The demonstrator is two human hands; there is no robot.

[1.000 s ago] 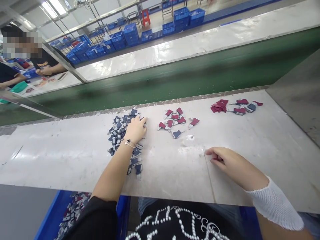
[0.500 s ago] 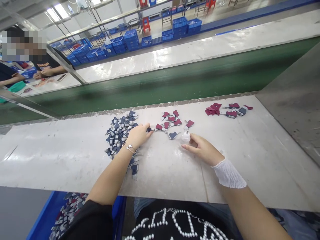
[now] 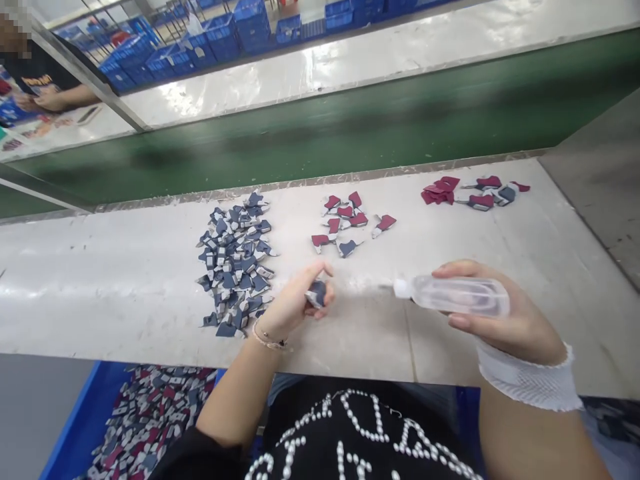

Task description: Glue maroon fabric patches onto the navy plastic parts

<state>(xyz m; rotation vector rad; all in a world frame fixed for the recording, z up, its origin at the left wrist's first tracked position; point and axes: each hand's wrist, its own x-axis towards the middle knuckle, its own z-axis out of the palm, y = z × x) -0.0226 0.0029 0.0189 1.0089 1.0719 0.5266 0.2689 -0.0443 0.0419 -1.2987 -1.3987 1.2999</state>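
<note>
My left hand [image 3: 300, 300] is closed around a small dark blue-grey and white piece [image 3: 316, 293], held just above the worktable. In my right hand [image 3: 510, 313] lies a clear squeeze bottle [image 3: 457, 295] with a white cap and a thin tip, tilted flat and pointing left toward the other hand. Left of my left hand spreads a heap of blue-grey and white pieces [image 3: 235, 260]. Several maroon-topped pieces [image 3: 345, 212] lie beyond the hands, with one blue-topped piece [image 3: 347, 247] at their near side.
A stack of flat maroon pieces [image 3: 440, 191] and a few assembled pieces [image 3: 483, 201] lie at the far right. Below the table's front edge is a blue bin [image 3: 75, 420] full of pieces. A metal panel [image 3: 600, 167] stands at right. Another person [image 3: 50, 73] sits at the far left.
My left hand has drawn nearer with a blue-grey piece from the table. My right hand has moved right, and the squeeze bottle now shows fully. The view has tipped downward.
</note>
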